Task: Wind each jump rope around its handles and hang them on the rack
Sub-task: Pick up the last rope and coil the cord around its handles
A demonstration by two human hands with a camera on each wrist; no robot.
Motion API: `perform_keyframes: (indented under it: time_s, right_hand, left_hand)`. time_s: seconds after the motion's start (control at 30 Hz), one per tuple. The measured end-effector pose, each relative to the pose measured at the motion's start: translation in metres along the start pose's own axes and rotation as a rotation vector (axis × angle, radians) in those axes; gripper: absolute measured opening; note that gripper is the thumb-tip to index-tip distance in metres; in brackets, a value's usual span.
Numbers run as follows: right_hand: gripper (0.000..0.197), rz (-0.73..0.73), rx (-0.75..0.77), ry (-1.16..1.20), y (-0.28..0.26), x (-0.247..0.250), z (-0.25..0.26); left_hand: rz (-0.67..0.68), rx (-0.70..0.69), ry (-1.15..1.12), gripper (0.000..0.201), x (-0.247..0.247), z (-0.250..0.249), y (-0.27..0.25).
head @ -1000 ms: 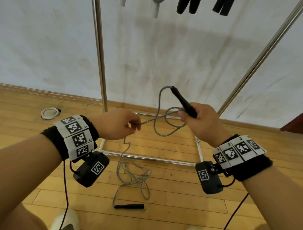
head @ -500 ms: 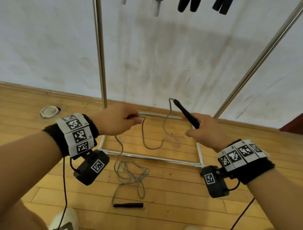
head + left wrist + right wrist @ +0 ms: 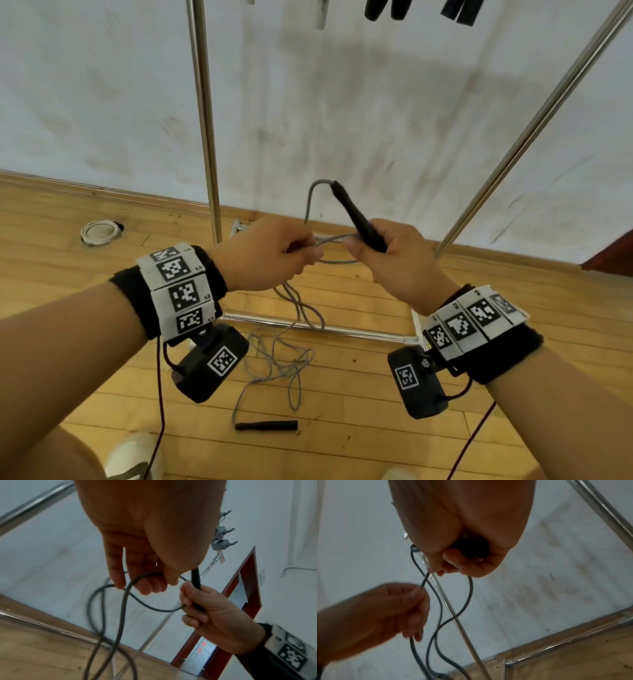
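While the right hand in the head view grips a black handle tilted up and to the left, the left hand pinches the grey rope just beside it, the two hands nearly touching. The rope arcs out of the handle's top end, drops between the hands and trails down to a loose tangle on the wooden floor. The second handle lies flat on the boards, well below the hands. Behind stands the metal rack, with its base bar crossing under the rope and dark handles hanging at the top edge. A white round fitting sits in the floor at the left.

From the left wrist, the left hand has thumb and fingertips closed on a loop of rope; the right hand has its fingers wrapped round the handle, with one turn of rope caught at them. A red door frame stands beyond.

From the right wrist, the right hand is curled round the handle's butt, and the left hand pinches the rope, whose strands hang down in front of the rack pole towards the floor.
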State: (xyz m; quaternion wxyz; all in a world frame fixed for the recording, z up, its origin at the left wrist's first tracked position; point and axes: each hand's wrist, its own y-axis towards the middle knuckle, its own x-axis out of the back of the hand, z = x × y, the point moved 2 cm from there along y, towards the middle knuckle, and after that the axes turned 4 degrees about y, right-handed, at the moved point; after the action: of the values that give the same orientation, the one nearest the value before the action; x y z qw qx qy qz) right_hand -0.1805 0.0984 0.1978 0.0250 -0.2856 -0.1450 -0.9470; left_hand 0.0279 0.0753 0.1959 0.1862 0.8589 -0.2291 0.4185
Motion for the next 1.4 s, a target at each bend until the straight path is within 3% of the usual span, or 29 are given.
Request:
perform_keyframes:
  time_s: [0.2, 0.33, 0.43, 0.53, 0.57, 0.7, 0.87, 1.0, 1.13, 1.23, 1.4]
  right_hand:
    - [0.02, -0.214, -0.007, 0.055, 0.004, 0.037, -0.01]
    - [0.018, -0.29, -0.036, 0.007, 0.004, 0.056, -0.021]
    - [0.02, -0.263, -0.066, -0.061, 0.003, 0.06, -0.03]
    - [0.007, -0.171, -0.084, -0.298, 0.001, 0.056, -0.031]
    - [0.011, -0.145, -0.083, -0.333, 0.001, 0.054, -0.031]
    - [0.024, -0.018, -0.076, -0.255, -0.002, 0.034, -0.021]
    - [0.015, 0.121, -0.069, -0.035, -0.008, 0.001, -0.004]
    - [0.023, 0.099, -0.048, 0.052, -0.005, -0.005, 0.003]
    - [0.021, -0.036, 0.006, 0.007, 0.003, 0.005, 0.006]
    - [0.019, -0.141, 0.0, 0.041, 0.006, 0.016, 0.005]
    - [0.02, -0.296, 0.035, 0.09, 0.009, 0.039, 0.0]
  left_hand:
    - [0.294, 0.121, 0.043, 0.021, -0.01, 0.036, -0.009]
    - [0.346, 0.162, 0.103, 0.018, -0.011, 0.052, -0.013]
    - [0.33, 0.205, 0.105, 0.021, -0.01, 0.056, -0.012]
    - [0.28, 0.2, 0.123, 0.025, -0.009, 0.05, -0.009]
    - [0.247, 0.18, 0.134, 0.027, -0.009, 0.046, -0.007]
    - [0.119, 0.087, 0.099, 0.028, -0.009, 0.022, -0.001]
    - [0.032, -0.021, 0.06, 0.024, -0.005, -0.008, 0.004]
    - [-0.068, -0.007, -0.012, 0.026, 0.006, -0.012, 0.004]
    - [0.138, 0.022, -0.096, 0.02, -0.002, 0.002, -0.002]
    - [0.333, 0.081, -0.031, 0.024, -0.015, 0.019, -0.009]
    - [0.447, 0.155, 0.049, 0.027, -0.023, 0.044, -0.016]
